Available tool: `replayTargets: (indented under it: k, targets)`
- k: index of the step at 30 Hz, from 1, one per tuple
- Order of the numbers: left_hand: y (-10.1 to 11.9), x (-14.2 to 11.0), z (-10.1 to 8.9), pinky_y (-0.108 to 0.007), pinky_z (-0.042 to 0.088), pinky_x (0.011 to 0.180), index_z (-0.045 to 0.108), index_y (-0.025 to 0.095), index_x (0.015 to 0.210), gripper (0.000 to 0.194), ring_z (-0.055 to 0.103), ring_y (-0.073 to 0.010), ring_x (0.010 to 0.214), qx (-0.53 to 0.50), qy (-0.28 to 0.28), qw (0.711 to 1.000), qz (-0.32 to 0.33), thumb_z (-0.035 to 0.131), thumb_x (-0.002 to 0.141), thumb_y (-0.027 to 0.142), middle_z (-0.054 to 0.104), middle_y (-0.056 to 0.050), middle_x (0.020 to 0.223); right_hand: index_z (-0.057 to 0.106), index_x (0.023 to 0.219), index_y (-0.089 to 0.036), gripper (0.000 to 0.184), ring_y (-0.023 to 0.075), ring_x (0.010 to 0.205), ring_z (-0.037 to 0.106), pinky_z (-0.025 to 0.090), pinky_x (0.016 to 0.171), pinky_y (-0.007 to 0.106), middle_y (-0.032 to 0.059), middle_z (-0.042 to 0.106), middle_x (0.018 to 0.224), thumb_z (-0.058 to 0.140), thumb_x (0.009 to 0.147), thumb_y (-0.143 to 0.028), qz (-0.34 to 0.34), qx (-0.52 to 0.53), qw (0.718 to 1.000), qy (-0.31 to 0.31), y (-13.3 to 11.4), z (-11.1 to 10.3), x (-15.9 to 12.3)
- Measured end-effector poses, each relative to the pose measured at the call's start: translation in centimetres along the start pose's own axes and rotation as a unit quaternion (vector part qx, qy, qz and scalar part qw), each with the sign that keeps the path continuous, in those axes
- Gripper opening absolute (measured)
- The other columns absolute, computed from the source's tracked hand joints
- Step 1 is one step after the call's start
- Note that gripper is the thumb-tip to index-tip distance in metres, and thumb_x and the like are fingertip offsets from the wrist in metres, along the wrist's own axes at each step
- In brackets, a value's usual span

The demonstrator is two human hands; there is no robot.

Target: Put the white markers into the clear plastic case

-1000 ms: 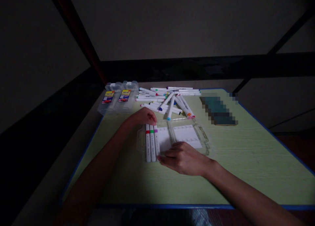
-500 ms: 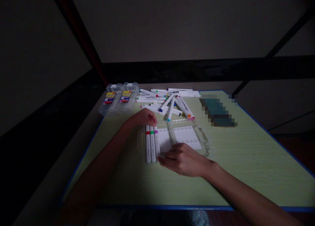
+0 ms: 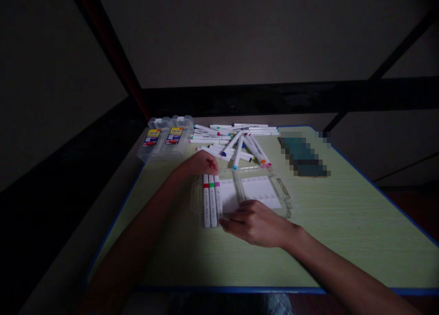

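Observation:
A clear plastic marker case [image 3: 274, 191] lies open in the middle of the table. Three white markers [image 3: 211, 200] with red, green and purple bands lie side by side in its left end. My left hand [image 3: 200, 162] rests curled at the far tips of those markers, its fingers touching their caps. My right hand [image 3: 255, 222] lies on the near edge of the case, its fingertips pressed against the near end of the purple-banded marker. A loose pile of white markers [image 3: 233, 141] with coloured caps lies behind the case.
Two clear cases with yellow labels [image 3: 165, 136] stand at the far left corner. A dark blurred-out object [image 3: 303, 156] lies at the far right. The green table has a blue edge [image 3: 226, 289]. Dark bars cross behind it.

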State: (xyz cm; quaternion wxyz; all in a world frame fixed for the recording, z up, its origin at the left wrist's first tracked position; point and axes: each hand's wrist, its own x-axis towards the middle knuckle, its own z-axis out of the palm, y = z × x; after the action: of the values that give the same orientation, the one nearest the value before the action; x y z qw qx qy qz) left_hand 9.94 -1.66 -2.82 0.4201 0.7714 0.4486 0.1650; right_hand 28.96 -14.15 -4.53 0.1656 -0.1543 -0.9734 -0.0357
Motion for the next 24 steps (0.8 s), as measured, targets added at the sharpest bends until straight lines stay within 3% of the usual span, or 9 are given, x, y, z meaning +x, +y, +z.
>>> replayTargets:
  k: [7,13,19,24]
  targets:
    - [-0.3,0.6,0.3,-0.018,0.037,0.046,0.057,0.010,0.052,0.007,0.049,-0.0072,0.046,-0.023,0.136,0.990,0.007,0.063,0.054,0.014,0.056,0.002,0.048,0.057,0.093,-0.013,0.015,0.0096,0.049,0.048,0.022,0.045,0.030,-0.0009,0.059,0.060,0.044,0.085,-0.013,0.005,0.003,1.000,-0.002,0.0,0.1,0.0]
    - [-0.6,1.0,0.5,-0.018,0.037,0.048,0.057,0.011,0.056,0.004,0.050,-0.0081,0.050,-0.014,0.215,0.976,0.011,0.059,0.058,0.013,0.057,0.001,0.053,0.058,0.092,-0.013,0.015,0.0097,0.049,0.049,0.021,0.045,0.031,-0.0003,0.060,0.061,0.045,0.084,-0.013,0.006,0.005,1.000,-0.008,-0.1,-0.1,0.1]
    - [-1.3,1.2,0.3,-0.021,0.043,0.058,0.060,0.012,0.063,0.007,0.054,-0.0110,0.065,0.046,0.275,0.959,0.057,0.053,0.063,0.013,0.060,-0.002,0.069,0.058,0.091,-0.014,0.014,0.0105,0.051,0.050,0.023,0.046,0.031,-0.0009,0.061,0.063,0.045,0.084,-0.014,0.011,0.001,1.000,-0.014,-0.1,0.1,0.0]
    - [-2.3,1.1,-0.3,-0.025,0.046,0.066,0.061,0.012,0.075,0.014,0.055,-0.0148,0.079,0.069,0.287,0.953,0.068,0.054,0.063,0.016,0.060,-0.006,0.086,0.058,0.089,-0.014,0.014,0.0114,0.051,0.052,0.024,0.047,0.031,-0.0013,0.061,0.062,0.045,0.085,-0.017,0.016,0.002,1.000,-0.002,-0.2,0.0,0.0]
